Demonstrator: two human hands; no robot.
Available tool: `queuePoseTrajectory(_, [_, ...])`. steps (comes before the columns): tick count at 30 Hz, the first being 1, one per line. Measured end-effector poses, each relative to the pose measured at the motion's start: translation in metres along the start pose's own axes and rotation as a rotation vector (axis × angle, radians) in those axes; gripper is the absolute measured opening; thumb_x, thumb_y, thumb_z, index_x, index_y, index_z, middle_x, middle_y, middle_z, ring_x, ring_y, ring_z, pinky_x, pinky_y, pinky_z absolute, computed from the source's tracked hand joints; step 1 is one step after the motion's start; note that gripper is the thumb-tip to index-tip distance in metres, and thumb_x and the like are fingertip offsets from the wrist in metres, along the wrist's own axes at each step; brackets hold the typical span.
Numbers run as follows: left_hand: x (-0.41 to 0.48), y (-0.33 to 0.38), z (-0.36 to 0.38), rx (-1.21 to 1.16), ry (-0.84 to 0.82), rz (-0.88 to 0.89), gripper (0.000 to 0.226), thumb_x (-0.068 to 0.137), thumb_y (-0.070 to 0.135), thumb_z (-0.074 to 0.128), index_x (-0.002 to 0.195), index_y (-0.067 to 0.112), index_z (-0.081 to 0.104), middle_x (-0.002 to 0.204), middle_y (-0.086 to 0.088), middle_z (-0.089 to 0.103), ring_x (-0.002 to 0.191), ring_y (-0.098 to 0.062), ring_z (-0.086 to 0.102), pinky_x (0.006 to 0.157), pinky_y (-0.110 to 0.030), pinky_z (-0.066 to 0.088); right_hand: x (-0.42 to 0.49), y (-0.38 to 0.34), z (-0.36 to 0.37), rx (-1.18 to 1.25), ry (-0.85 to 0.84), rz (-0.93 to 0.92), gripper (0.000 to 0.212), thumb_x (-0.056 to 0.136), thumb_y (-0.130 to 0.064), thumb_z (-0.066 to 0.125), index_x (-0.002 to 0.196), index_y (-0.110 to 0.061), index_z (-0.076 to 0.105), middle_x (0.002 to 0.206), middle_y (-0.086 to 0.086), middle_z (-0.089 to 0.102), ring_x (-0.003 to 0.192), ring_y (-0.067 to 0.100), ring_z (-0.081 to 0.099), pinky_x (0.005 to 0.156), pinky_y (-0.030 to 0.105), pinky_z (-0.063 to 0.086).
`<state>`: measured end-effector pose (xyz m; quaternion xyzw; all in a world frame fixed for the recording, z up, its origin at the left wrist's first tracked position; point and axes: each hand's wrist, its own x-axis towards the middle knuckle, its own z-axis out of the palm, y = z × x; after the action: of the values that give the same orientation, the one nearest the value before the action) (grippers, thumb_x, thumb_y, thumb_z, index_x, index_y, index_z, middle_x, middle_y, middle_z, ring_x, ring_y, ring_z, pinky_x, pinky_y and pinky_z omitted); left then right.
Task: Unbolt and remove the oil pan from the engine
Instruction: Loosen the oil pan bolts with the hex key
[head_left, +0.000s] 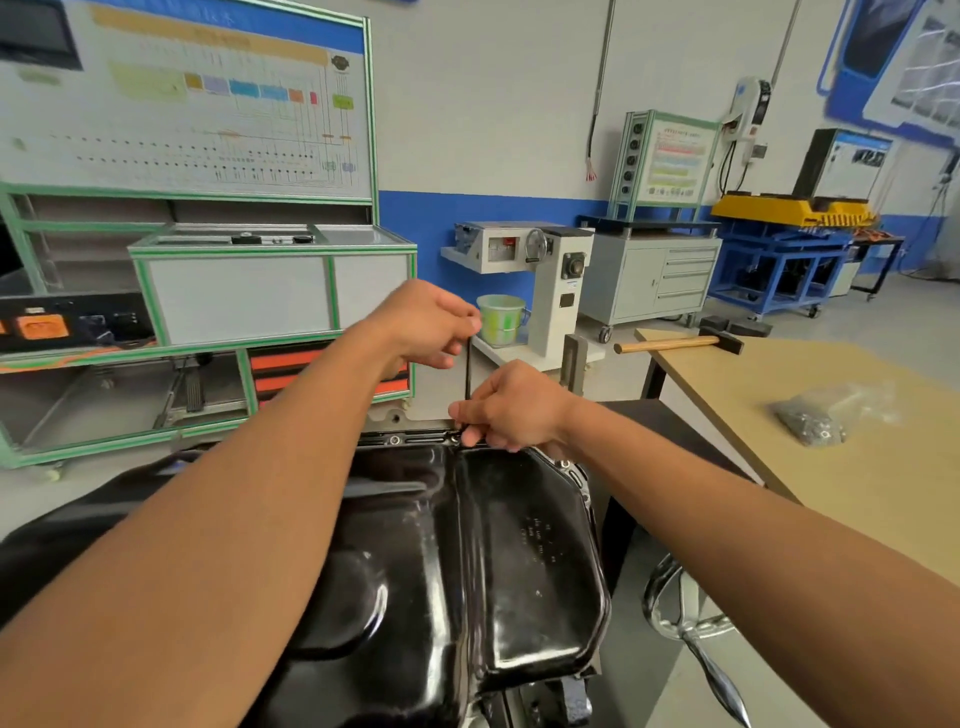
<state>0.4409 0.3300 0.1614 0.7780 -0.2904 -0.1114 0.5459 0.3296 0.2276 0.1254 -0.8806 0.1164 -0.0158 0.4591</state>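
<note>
My left fingers (461, 326) pinch the key (468, 369) at its top; my right fingers (466, 414) pinch its low end at the far rim of the oil pan (493, 571). The pan looks hard, heavy and slippery, so I'd lift it by its edges.

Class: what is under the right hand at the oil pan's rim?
The thin black tool runs down into the right hand; its tip and whatever it engages are covered.

- The left hand (426, 322), right hand (511, 408) and a thin key (468, 369) crowd the oil pan (519, 545) at its far rim
- The pan's top is open
- A desk (831, 374) stands close at right
</note>
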Motion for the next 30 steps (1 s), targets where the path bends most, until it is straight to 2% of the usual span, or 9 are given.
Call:
queuePoseTrajectory(2, [0.005, -0.001, 0.002, 0.021, -0.023, 0.019, 0.012, 0.091, 0.011, 0.069, 0.086, 0.021, 0.071, 0.074, 0.002, 0.07, 0.062, -0.009, 0.064, 0.053, -0.021, 0.053, 0.0, 0.003, 0.003, 0.019, 0.045, 0.007, 0.027, 0.097, -0.022, 0.066, 0.076, -0.004, 0.069, 0.061, 0.005, 0.067, 0.038, 0.012, 0.039, 0.039, 0.021, 0.034])
queuePoseTrajectory(7, [0.011, 0.0, 0.005, 0.026, -0.074, 0.058, 0.014, 0.095, 0.007, 0.062, 0.091, 0.02, 0.067, 0.068, 0.002, 0.075, 0.066, -0.017, 0.073, 0.06, -0.026, 0.058, -0.002, 0.009, 0.005, 0.085, 0.11, -0.039, 0.034, 0.095, -0.024, 0.068, 0.066, -0.007, 0.066, 0.054, 0.002, 0.064, 0.036, 0.011, 0.039, 0.037, 0.02, 0.033])
queuePoseTrajectory(11, [0.01, 0.001, 0.007, 0.041, -0.11, 0.061, 0.015, 0.097, 0.005, 0.059, 0.092, 0.018, 0.065, 0.067, 0.001, 0.074, 0.064, -0.017, 0.074, 0.056, -0.023, 0.057, -0.003, 0.016, 0.008, 0.123, 0.128, -0.038, 0.034, 0.095, -0.025, 0.068, 0.066, -0.007, 0.068, 0.054, 0.003, 0.064, 0.035, 0.009, 0.041, 0.037, 0.019, 0.034])
queuePoseTrajectory(18, [0.009, -0.001, 0.015, 0.084, -0.121, 0.072, 0.016, 0.1, 0.007, 0.053, 0.106, 0.016, 0.064, 0.083, -0.002, 0.073, 0.062, -0.014, 0.073, 0.054, -0.022, 0.055, 0.001, 0.021, 0.021, 0.266, 0.169, -0.048, 0.031, 0.096, -0.022, 0.067, 0.068, -0.009, 0.068, 0.053, 0.004, 0.064, 0.033, 0.008, 0.041, 0.034, 0.017, 0.032])
queuePoseTrajectory(21, [0.007, 0.0, 0.016, 0.089, -0.125, 0.062, 0.015, 0.1, 0.008, 0.052, 0.105, 0.016, 0.063, 0.085, -0.004, 0.073, 0.061, -0.014, 0.073, 0.052, -0.021, 0.053, 0.002, 0.022, 0.025, 0.266, 0.205, -0.05, 0.033, 0.096, -0.024, 0.067, 0.068, -0.007, 0.069, 0.053, 0.004, 0.064, 0.032, 0.007, 0.042, 0.035, 0.016, 0.033])
queuePoseTrajectory(24, [0.005, 0.003, 0.01, 0.099, -0.12, 0.037, 0.015, 0.101, 0.006, 0.05, 0.099, 0.014, 0.062, 0.078, -0.003, 0.071, 0.059, -0.014, 0.072, 0.05, -0.02, 0.052, 0.002, 0.021, 0.025, 0.181, 0.233, -0.066, 0.038, 0.096, -0.026, 0.067, 0.069, -0.001, 0.071, 0.051, 0.004, 0.062, 0.031, 0.007, 0.041, 0.035, 0.015, 0.033])
queuePoseTrajectory(28, [-0.001, 0.003, -0.01, 0.035, -0.106, -0.024, 0.013, 0.1, 0.007, 0.051, 0.096, 0.012, 0.062, 0.076, -0.004, 0.071, 0.063, -0.014, 0.073, 0.056, -0.023, 0.056, 0.003, 0.014, 0.018, -0.065, 0.172, -0.13, 0.046, 0.096, -0.029, 0.066, 0.053, -0.012, 0.064, 0.035, -0.005, 0.051, 0.03, 0.006, 0.04, 0.039, 0.013, 0.034])
queuePoseTrajectory(30, [-0.005, -0.002, -0.021, -0.014, -0.064, -0.084, 0.011, 0.099, 0.005, 0.054, 0.095, 0.01, 0.063, 0.08, -0.007, 0.072, 0.06, -0.011, 0.072, 0.056, -0.023, 0.058, 0.003, 0.006, 0.011, -0.227, 0.122, -0.178, 0.045, 0.096, -0.03, 0.066, 0.054, -0.014, 0.063, 0.04, -0.006, 0.055, 0.033, 0.004, 0.044, 0.044, 0.014, 0.036])
